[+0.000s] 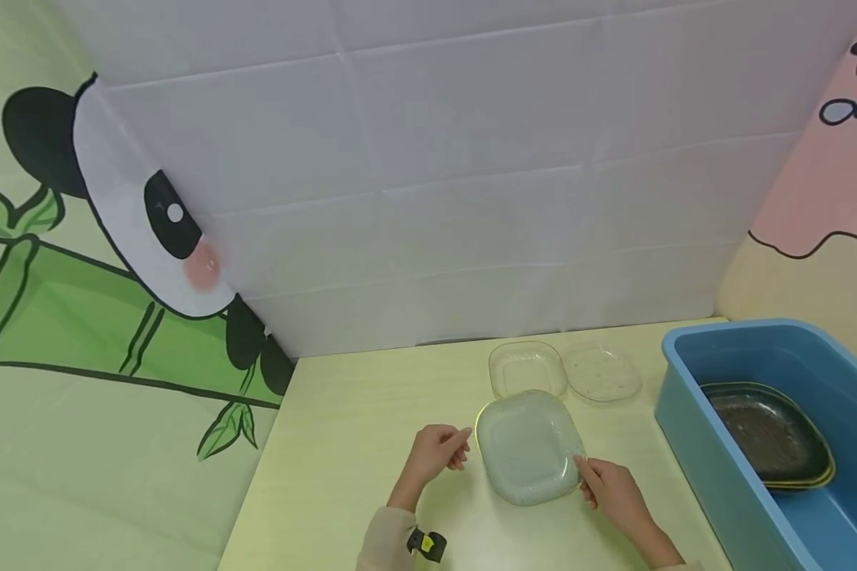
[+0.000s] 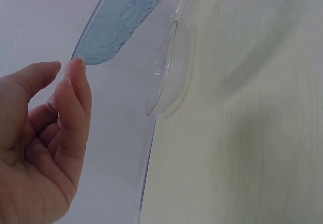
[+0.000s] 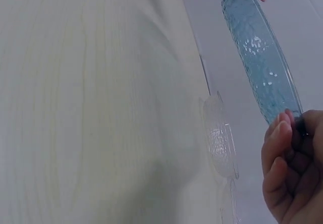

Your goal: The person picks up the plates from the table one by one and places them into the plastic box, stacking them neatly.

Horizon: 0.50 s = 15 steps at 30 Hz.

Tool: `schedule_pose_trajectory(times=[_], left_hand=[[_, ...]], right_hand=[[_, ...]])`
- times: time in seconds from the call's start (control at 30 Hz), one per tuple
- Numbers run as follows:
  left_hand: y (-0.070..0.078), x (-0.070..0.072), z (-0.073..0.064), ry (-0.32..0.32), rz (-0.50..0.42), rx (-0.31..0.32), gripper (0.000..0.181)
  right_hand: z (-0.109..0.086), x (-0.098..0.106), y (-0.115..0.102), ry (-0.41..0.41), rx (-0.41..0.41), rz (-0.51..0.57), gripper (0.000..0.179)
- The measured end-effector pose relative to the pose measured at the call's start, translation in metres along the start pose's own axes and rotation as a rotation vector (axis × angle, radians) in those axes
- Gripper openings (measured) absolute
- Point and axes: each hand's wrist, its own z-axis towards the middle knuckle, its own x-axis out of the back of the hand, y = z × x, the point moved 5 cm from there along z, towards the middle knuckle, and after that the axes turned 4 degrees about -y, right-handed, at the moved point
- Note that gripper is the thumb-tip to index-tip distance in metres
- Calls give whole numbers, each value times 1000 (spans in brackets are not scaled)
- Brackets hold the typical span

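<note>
A bluish clear glass plate (image 1: 531, 448), square with rounded corners and a textured underside, is held above the table. My right hand (image 1: 614, 496) pinches its right edge between thumb and fingers; the right wrist view shows this grip on the plate (image 3: 265, 57) up close. On the other side, my left hand (image 1: 436, 456) is at the plate's left edge. In the left wrist view, the left hand's index fingertip (image 2: 76, 65) is right at the plate's corner, while the thumb stands apart from it.
Behind the held plate, a clear square dish (image 1: 517, 361) and a clear rounded dish (image 1: 603, 373) lie side by side on the pale table (image 1: 343, 412). At the right stands a blue tub (image 1: 693, 428) with dark dishes (image 1: 764, 428) stacked inside. A white cloth wall (image 1: 436, 238) rises at the back.
</note>
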Motion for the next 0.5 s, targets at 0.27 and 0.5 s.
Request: schedule_pose_trajectory(times=[0.27,0.5], left_hand=[[-12,8,-6,33,-14,36,40],[-23,8,-9,38,-15,47,41]], right_hand=[[4,16,-1,41,3,-112,48],[6,45,-18,106,32,-138,50]])
